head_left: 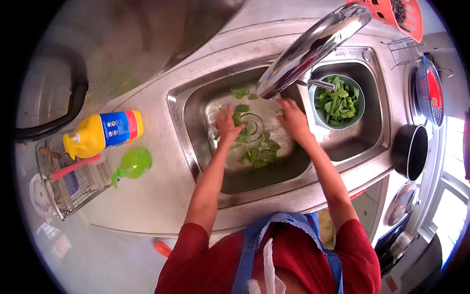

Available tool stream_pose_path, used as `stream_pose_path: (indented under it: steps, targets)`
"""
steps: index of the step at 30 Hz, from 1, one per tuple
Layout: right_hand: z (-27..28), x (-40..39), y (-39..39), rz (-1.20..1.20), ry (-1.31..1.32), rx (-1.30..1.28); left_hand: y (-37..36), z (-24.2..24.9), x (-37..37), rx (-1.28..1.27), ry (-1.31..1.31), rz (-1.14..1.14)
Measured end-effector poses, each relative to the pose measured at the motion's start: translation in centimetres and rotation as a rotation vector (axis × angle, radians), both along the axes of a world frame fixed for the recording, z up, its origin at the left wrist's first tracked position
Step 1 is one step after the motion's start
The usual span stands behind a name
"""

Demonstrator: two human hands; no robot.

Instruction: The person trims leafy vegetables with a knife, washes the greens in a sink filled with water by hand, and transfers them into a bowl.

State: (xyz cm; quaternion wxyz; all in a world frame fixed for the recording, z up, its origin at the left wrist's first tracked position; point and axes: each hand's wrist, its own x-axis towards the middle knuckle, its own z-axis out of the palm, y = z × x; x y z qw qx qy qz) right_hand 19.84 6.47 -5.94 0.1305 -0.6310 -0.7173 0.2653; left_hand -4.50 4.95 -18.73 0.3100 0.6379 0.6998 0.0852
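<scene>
My left hand [228,124] is in the larger sink basin [293,171], fingers spread, beside loose green leaves [262,153] lying in the bottom. Toward the right side of the same basin, my right hand [292,115] is below the faucet [313,46], its fingers bent; whether they hold anything is too small to tell. More leaf pieces lie near the basin's back and around the drain ring [253,126]. In the smaller basin at the right, a pale bowl [361,109] holds chopped green leaves [338,102].
Left on the counter are a yellow bottle [93,134], a green bottle [134,163] and a wire rack [73,183]. At the right are a black pot [411,153] and a blue colander [425,93]. An orange basket [413,22] is at the top right.
</scene>
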Motion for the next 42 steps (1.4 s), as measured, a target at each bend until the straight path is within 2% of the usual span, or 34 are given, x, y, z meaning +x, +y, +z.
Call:
stream_pose_path:
  steps: [2, 4, 5, 6, 8, 9, 11, 12, 14, 15, 16, 17, 19, 20, 22, 24, 25, 26, 28, 30, 32, 33, 34, 36, 37, 38, 40, 41, 42]
  targets:
    - [-7.2, -1.8, -1.1, 0.026, -0.554, 0.100, -0.1, 1.9, 3.0, 0.022, 0.086, -0.044]
    - [-11.7, -2.1, -3.4, 0.056, -0.609, -0.004, -0.3, 3.4, 4.8, -0.148, 0.168, -0.173]
    - [-12.7, -2.1, -4.0, 0.089, -0.662, -0.107, -1.1, 4.0, 5.2, -0.045, 0.254, -0.234]
    - [-12.7, -1.8, -3.9, 0.094, -0.662, -0.107, -1.7, 2.1, 4.8, -0.046, 0.254, -0.230]
    - [-13.0, -1.7, -2.8, 0.262, -0.458, -0.543, -2.4, -1.8, 3.4, -0.130, 0.172, -0.408]
    - [-11.7, -2.1, -2.2, 0.269, -0.454, -0.548, -2.8, 0.5, 3.1, -0.036, 0.115, -0.389]
    - [-7.1, -3.6, 1.6, 0.183, -0.174, -0.233, -3.0, 3.0, 2.6, -0.022, 0.081, -0.396]
    - [-11.9, -4.9, 3.1, 0.141, -0.082, 0.143, -3.6, 3.6, 2.2, -0.011, 0.047, -0.408]
    - [-13.5, -8.0, 6.4, 0.128, -0.065, 0.355, -4.7, 3.9, 1.4, 0.029, -0.027, -0.316]
    - [-10.1, -9.2, 8.2, 0.166, -0.149, 0.193, -5.0, 4.0, 1.1, 0.082, -0.107, -0.229]
    - [-11.3, -10.3, 8.8, 0.171, -0.144, 0.193, -4.8, 4.0, 0.5, 0.080, -0.103, -0.224]
    - [-13.7, -11.3, 9.0, 0.154, -0.175, 0.330, -4.2, 3.9, -0.3, 0.043, -0.095, -0.169]
    - [-14.7, -11.6, 9.1, 0.130, -0.205, 0.469, -3.0, 3.8, -2.3, 0.184, -0.026, -0.217]
    - [-14.3, -11.2, 9.1, 0.207, -0.257, 0.204, -2.7, 3.8, -3.2, 0.187, -0.024, -0.222]
    - [-13.5, -10.4, 8.9, 0.279, -0.308, -0.064, -2.5, 3.9, -4.5, 0.103, 0.171, -0.136]
    - [-15.1, -8.7, 8.8, 0.307, -0.211, -0.022, -3.2, 2.0, -5.2, 0.068, 0.191, -0.146]
    - [-18.9, -7.4, 8.1, 0.485, -0.485, 0.706, -3.8, 2.1, -4.9, 0.013, 0.193, -0.137]
    - [-22.9, -6.1, 7.3, 0.226, -0.793, 1.510, -4.8, 2.1, -4.5, -0.047, 0.196, -0.124]
    - [-15.4, -4.7, 5.1, 0.492, 0.061, 0.278, -6.0, 0.7, -3.8, -0.096, 0.099, -0.096]
    - [-13.5, -4.6, 2.5, 0.449, 0.055, 0.174, -8.0, -1.7, -3.2, -0.145, 0.004, -0.064]
    - [-11.4, -4.6, -0.6, 0.419, -0.103, -0.302, -10.3, -4.0, -2.6, -0.179, -0.146, -0.110]
    - [-11.8, -4.1, -2.5, 0.386, 0.012, -0.290, -9.3, 0.2, -1.2, -0.485, -0.112, -0.113]
    - [-12.8, -3.6, -4.4, 0.352, 0.126, -0.274, -9.7, 0.2, -0.3, -0.478, -0.115, -0.112]
    - [-14.1, -3.7, -7.9, 0.263, 0.098, -0.473, -11.6, -0.1, 0.8, -0.612, -0.471, 0.089]
    - [-15.0, -3.7, -9.1, 0.268, 0.094, -0.466, -11.7, 1.2, 1.8, -0.603, -0.476, 0.092]
    - [-15.9, -3.6, -9.9, 0.310, 0.357, -0.591, -11.3, 3.4, 2.8, -0.727, -0.577, 0.238]
    - [-16.0, -3.5, -10.7, 0.353, 0.620, -0.711, -11.6, 5.7, 4.6, -0.846, -0.681, 0.386]
    - [-15.8, -3.6, -11.0, 0.374, 0.708, -0.785, -12.0, 6.1, 5.4, -0.787, -0.815, 0.527]
    - [-14.4, -4.1, -10.6, 0.208, 0.754, -1.005, -11.9, 7.5, 6.0, -0.721, -0.947, 0.668]
